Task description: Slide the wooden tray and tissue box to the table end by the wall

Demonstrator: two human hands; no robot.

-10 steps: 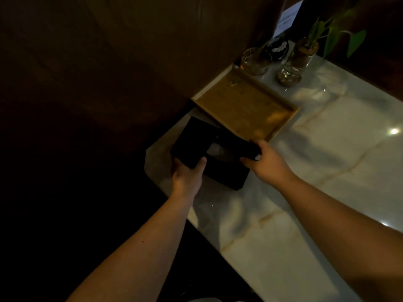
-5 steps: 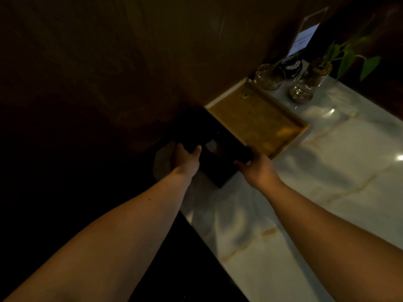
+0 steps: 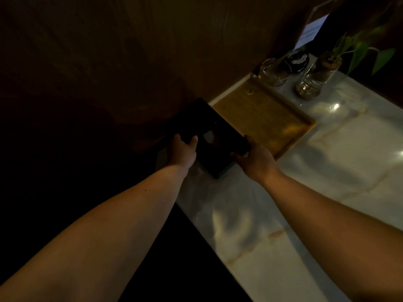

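A black tissue box (image 3: pixel 205 129) with an opening in its top lies at the corner of the white marble table (image 3: pixel 305 192), its far edge against the dark wooden wall. My left hand (image 3: pixel 182 152) grips its near left side, thumb on top. My right hand (image 3: pixel 256 159) holds its near right corner. Right behind the box lies an empty wooden tray (image 3: pixel 261 118), set along the wall and touching the box.
Beyond the tray stand a glass jar (image 3: pixel 273 71), a glass vase with a green plant (image 3: pixel 314 80), a small dark round object (image 3: pixel 297 59) and an upright card holder (image 3: pixel 311 29). The wooden wall (image 3: pixel 152 51) borders the table's left end. The table's near edge drops into darkness.
Both hands have pushed the tissue box further toward the wall, and it now sits against it. The tray has kept its place by the wall.
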